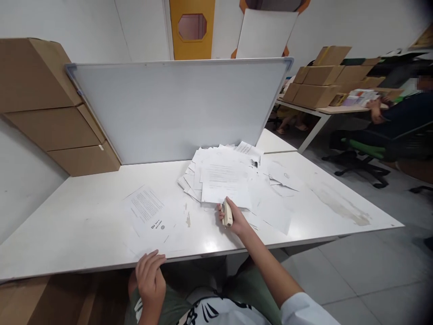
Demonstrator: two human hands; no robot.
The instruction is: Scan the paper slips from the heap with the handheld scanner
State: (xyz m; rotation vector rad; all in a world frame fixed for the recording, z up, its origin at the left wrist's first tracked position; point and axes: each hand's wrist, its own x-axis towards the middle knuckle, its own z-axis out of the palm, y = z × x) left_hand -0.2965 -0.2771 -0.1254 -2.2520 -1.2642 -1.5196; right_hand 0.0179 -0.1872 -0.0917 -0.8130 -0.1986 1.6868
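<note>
- Right hand (236, 219): closed round a cream stapler (228, 215), fingers along one side; the tool stands end-on toward the body, just beyond the worktop's (84, 212) near edge.
- Left hand (150, 276): free of any object, fingers loosely bent, at the near edge; contact with the edge unclear.
- Stapler, judged: rigid, light enough for one hand, casing smooth and a little slick. Best hold is round the middle of the body, fingertips clear of the mouth.
- Paper pile (225, 174): directly ahead of the right hand, sheets fanned unevenly. Single leaves likely light, limp, easily creased; the whole pile heavier and apt to slide apart. Take it by opposite edges, both hands.
- Printed sheet (146, 205): lies flat ahead of the left hand. Probably slippery on the glossy surface; lift by a corner.
</note>
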